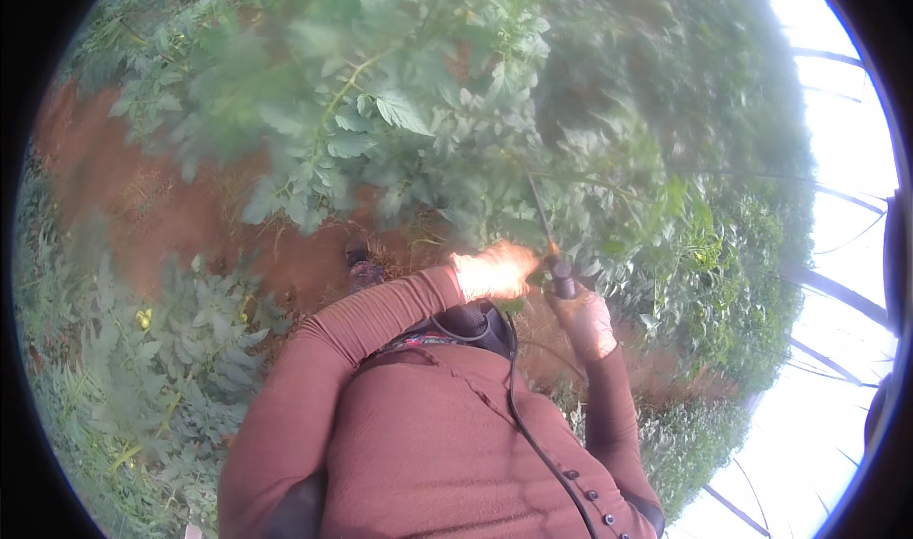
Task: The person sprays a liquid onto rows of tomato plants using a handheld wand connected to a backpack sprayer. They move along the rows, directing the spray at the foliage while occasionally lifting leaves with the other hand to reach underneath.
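Note:
My right hand (583, 318) is wrapped around the dark handle (562, 279) of a wand-like tool. From the handle a thin rod (538, 204) reaches up into the leaves of a tomato plant (349, 111). My left hand (497, 271), blurred and brightly lit, is beside the handle's upper end; its fingers are too unclear to show whether they touch the tool. At my waist is a black mesh-like item (467, 321), partly behind my left forearm. A black cable (515, 411) runs from the waist down the front of my brown buttoned top (442, 446).
More tomato foliage (178, 389) stands at the lower left, with small green tomatoes (144, 318) on it. Reddish bare soil (178, 211) lies between the rows. A shoe (356, 254) is on the ground. Dark greenhouse supports (842, 296) cross the bright cover on the right.

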A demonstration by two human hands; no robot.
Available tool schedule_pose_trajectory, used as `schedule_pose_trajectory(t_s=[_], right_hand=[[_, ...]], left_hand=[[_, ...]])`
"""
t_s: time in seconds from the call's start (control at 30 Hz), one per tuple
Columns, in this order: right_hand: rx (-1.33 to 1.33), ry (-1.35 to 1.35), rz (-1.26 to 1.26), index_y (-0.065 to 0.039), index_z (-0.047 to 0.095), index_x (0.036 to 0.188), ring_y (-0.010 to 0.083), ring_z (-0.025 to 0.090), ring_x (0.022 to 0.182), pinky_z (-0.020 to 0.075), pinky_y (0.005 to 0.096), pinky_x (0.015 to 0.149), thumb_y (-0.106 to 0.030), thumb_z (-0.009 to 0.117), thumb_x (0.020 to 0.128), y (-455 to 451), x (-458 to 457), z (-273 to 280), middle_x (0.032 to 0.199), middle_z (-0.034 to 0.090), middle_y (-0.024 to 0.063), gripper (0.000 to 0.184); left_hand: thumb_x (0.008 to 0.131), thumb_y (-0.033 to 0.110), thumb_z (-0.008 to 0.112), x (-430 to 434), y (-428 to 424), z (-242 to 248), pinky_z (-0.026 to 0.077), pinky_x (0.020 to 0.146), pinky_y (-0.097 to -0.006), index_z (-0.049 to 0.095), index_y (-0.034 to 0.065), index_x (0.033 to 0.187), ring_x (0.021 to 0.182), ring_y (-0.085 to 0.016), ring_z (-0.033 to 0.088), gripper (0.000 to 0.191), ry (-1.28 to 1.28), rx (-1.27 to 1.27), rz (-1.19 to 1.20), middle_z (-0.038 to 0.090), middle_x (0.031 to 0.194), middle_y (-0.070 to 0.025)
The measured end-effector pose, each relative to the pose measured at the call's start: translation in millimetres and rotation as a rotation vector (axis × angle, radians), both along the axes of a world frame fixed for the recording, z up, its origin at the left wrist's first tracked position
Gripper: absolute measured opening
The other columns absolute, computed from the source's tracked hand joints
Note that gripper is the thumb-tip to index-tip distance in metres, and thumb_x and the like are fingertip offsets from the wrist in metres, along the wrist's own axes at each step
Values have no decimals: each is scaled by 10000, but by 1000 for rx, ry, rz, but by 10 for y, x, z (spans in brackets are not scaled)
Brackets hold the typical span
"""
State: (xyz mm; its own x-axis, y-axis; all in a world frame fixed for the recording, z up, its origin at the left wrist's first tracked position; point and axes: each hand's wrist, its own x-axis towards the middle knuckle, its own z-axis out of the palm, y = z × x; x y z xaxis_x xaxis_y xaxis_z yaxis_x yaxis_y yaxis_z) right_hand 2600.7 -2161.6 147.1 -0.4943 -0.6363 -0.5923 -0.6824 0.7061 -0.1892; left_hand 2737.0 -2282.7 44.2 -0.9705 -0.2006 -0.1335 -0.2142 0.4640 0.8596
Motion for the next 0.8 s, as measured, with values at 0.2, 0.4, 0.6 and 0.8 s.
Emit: schedule_pose_trajectory(t_s=[0.2,0.4,0.6,0.8], right_hand=[[0,-24,-64,-7,684,1036,174,593,622,472,346,608,-385,678,856,-146,146,-113,697,633,74,420],[78,2,-179,-25,671,1057,241,621,701,485,376,657,-386,677,854,-148,396,193,760,655,110,414],[-87,-98,-371,-78,641,1123,339,681,810,514,386,735,-342,704,840,78,644,799,870,704,162,392],[-233,-163,-681,-63,662,1116,162,618,768,496,316,759,-259,731,823,366,742,1114,836,681,70,358]], left_hand=[[859,414,686,82,-193,-15,494,943,-464,549,60,1278,1091,-384,617,566,-72,54,-118,660,1143,-190],[893,431,655,121,-286,-123,483,980,-453,482,93,1400,1149,-385,588,634,-65,95,-200,635,1219,-180],[925,409,616,85,-438,-111,476,996,-432,436,172,1461,1162,-364,585,613,-34,50,-243,621,1256,-164],[926,419,621,46,-1054,387,481,969,-352,671,143,1253,1114,-267,634,431,-219,317,-255,681,1206,-123]])
